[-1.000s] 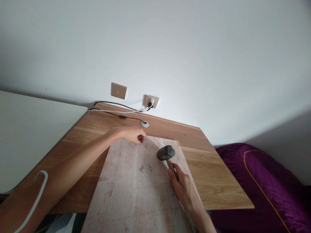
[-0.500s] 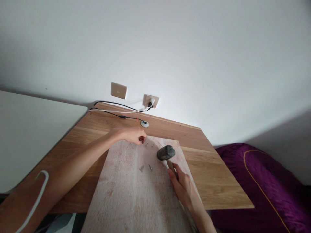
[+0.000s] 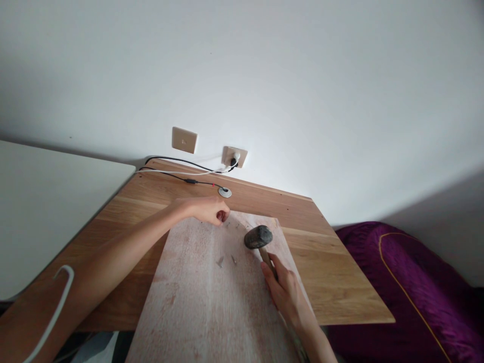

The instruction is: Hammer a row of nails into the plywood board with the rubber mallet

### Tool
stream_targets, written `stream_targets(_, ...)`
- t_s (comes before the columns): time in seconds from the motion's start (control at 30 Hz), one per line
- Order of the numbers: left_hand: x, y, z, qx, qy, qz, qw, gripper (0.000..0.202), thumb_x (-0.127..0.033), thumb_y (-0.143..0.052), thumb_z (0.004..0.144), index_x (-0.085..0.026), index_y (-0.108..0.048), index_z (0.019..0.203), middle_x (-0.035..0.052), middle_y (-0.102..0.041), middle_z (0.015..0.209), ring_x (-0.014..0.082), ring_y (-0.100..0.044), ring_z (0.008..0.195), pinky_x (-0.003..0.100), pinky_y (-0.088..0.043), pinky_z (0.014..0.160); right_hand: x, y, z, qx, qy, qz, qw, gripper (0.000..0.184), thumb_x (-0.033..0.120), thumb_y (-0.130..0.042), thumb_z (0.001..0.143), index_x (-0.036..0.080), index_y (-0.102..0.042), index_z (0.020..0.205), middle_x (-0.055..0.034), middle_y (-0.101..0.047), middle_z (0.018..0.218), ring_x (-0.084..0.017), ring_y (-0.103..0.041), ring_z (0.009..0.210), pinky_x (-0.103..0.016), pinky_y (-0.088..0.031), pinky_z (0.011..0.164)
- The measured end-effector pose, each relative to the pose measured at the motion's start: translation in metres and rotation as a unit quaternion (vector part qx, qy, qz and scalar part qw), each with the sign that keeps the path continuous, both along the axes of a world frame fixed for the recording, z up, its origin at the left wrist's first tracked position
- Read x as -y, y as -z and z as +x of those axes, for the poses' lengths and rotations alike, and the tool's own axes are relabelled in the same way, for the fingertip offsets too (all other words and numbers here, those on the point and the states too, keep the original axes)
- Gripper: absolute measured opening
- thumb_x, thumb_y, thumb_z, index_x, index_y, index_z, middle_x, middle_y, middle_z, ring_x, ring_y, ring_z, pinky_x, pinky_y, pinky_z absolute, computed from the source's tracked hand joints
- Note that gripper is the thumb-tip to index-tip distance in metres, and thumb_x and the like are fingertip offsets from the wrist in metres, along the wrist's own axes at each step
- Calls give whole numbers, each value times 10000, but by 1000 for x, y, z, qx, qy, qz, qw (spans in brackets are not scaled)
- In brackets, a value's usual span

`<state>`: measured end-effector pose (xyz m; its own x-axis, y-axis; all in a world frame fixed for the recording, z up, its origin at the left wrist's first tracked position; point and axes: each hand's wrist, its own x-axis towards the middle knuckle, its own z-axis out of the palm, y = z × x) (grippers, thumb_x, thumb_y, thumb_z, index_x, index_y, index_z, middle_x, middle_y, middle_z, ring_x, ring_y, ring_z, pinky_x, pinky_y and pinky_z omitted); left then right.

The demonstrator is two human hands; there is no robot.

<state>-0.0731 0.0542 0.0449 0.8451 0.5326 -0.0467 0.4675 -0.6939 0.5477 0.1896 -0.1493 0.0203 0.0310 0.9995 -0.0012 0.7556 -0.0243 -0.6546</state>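
Note:
A pale, worn wooden board [image 3: 212,297] lies on a wooden desk [image 3: 333,282], running from the near edge toward the wall. My right hand [image 3: 285,295] is closed round the wooden handle of a hammer [image 3: 259,238], whose dark head rests on the board's far right part. My left hand [image 3: 209,209] reaches to the board's far end, fingers pinched together on something small that I cannot make out. Two nails [image 3: 226,261] stick out of the board at its middle, between my hands. A few more small nails [image 3: 232,225] stand near my left fingertips.
Black and white cables [image 3: 181,174] run along the desk's back edge to a wall socket [image 3: 234,156]. A round metal grommet [image 3: 224,191] sits in the desk near the wall. A white surface [image 3: 45,201] adjoins on the left, a purple cushion [image 3: 408,292] on the right.
My left hand has shifted slightly right and up at the board's far end. The hammer and my right hand have stayed in place.

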Motion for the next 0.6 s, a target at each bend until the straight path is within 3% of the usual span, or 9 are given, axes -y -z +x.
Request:
stream_targets(0.2,-2,-1,-2,16,0,-7,1000,94,-75,-724,805,-167,-709,816,-19,-714,749,123,-651,693,210,-427,658,2,0,1,-6,1,-19,1000,452,526,-387,1043,189,-678,1119,30,-583,567,-177,-552,492,-278,-401,509)
stream_targets(0.6,-5,4,-2,37,-6,-13,999,132,-173,-804,814,-162,-678,777,-13,-679,715,135,-640,671,238,-412,639,1,2,1,9,0,-1,1000,473,542,-396,1045,182,-692,1124,18,-595,589,-195,-594,557,-287,-435,571)
